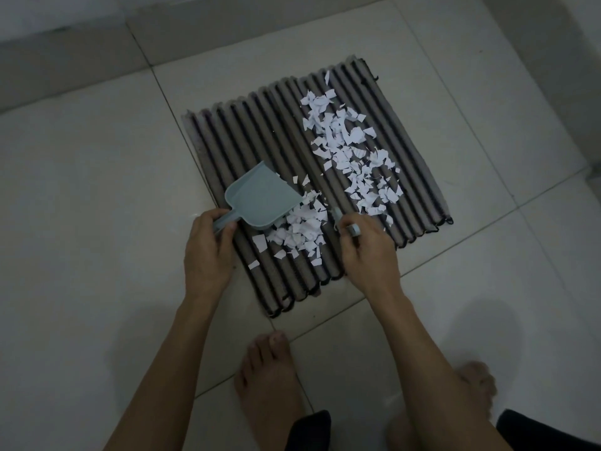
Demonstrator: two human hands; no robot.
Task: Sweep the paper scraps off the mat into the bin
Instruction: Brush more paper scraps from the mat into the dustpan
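Observation:
A ribbed grey mat (247, 138) lies on the tiled floor. White paper scraps cover it in two patches: a long band (349, 148) on its right half and a denser pile (300, 227) near the front. My left hand (208, 252) grips the handle of a pale blue dustpan (263, 198), whose mouth rests against the near pile. My right hand (366, 252) is closed around a small pale blue brush (338, 218), mostly hidden by my fingers, at the right side of that pile. No bin is in view.
Pale floor tiles (97, 206) surround the mat. A raised step or ledge (81, 43) runs along the far left. My bare feet (270, 382) stand just in front of the mat's near corner.

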